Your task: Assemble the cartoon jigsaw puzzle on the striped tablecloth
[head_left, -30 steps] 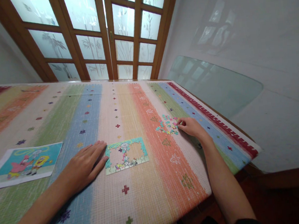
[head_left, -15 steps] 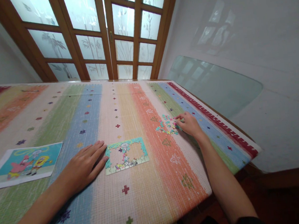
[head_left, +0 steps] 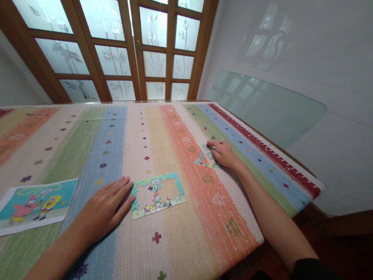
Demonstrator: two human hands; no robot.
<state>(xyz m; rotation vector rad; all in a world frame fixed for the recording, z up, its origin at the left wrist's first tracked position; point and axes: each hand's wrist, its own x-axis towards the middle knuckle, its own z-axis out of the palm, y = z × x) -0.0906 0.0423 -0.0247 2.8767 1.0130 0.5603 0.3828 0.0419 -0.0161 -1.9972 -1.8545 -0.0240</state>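
Note:
A partly assembled jigsaw puzzle (head_left: 181,193) lies flat on the tablecloth, its border joined along the edges. A strip of pieces with a pale cartoon figure runs down its middle, and cloth shows through the gaps on both sides. My left hand (head_left: 109,207) rests flat with fingers stretched out, the tips at the puzzle's left edge. To the right of the puzzle is a small heap of loose puzzle pieces (head_left: 203,159), mostly turquoise. My right hand (head_left: 224,154) is over the heap's right side, fingers bent and drawn together; what is between the fingertips is hidden.
A printed cartoon picture (head_left: 34,205) lies left of my left hand. The striped tablecloth (head_left: 181,255) covers the table, whose right edge runs beside my right forearm. Behind the table stand wooden doors (head_left: 140,74) with frosted panes; a glass panel (head_left: 269,105) is against the right wall.
My right hand has moved left and slightly away from me over the loose pieces, now covering more of the heap. My left hand and the assembled puzzle have stayed put.

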